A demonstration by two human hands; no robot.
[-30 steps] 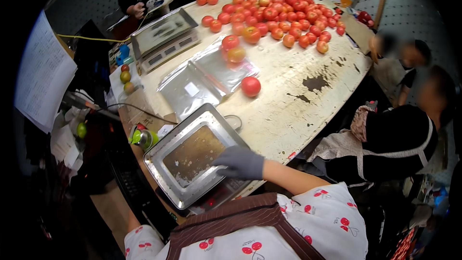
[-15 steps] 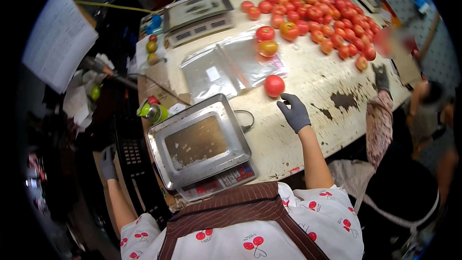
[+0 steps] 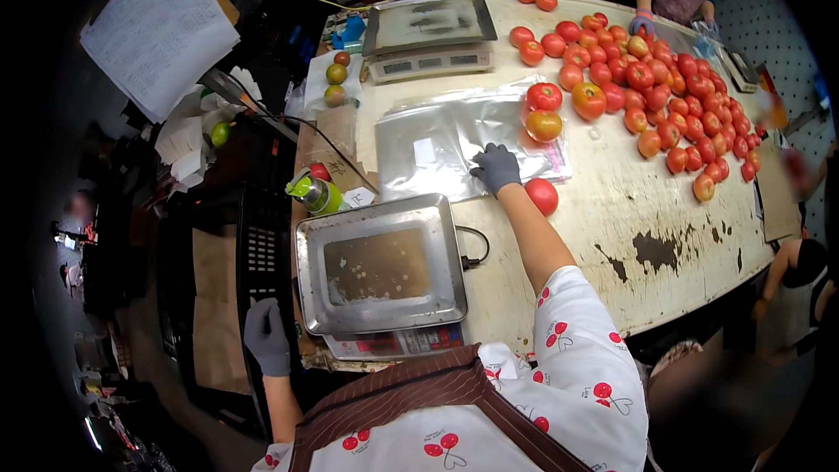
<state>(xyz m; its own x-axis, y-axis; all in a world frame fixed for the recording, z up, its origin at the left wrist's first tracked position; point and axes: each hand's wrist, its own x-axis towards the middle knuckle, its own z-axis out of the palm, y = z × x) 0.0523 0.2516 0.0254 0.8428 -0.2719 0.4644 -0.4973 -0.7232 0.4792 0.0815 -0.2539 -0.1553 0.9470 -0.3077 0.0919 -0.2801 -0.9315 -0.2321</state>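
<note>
My right hand (image 3: 496,168), in a grey glove, lies on the stacked clear plastic bags (image 3: 411,157). Its fingers are bent a little and spread, with nothing visibly gripped. Just right of that wrist a single red tomato (image 3: 542,197) rests on the table. Beyond it, a red tomato (image 3: 544,96) and an orange-yellow tomato (image 3: 544,126) sit at the right part of the bags. My left hand (image 3: 266,339), gloved too, hangs low beside the black crate (image 3: 253,253), its fingers loosely bent and holding nothing I can see. Between my arms stands a scale with a steel tray (image 3: 382,264).
Many tomatoes (image 3: 664,96) spread across the table's far right. Another scale (image 3: 430,35) stands at the back. A green-topped bottle (image 3: 315,192) is left of the near scale, whose cable (image 3: 476,245) loops rightward. Other people's hands (image 3: 642,23) show along the far edge.
My right hand has moved left and forward from beside the lone tomato onto the plastic bags. My left hand has moved nearer the table. The view has shifted, and the worker on the right has drawn back.
</note>
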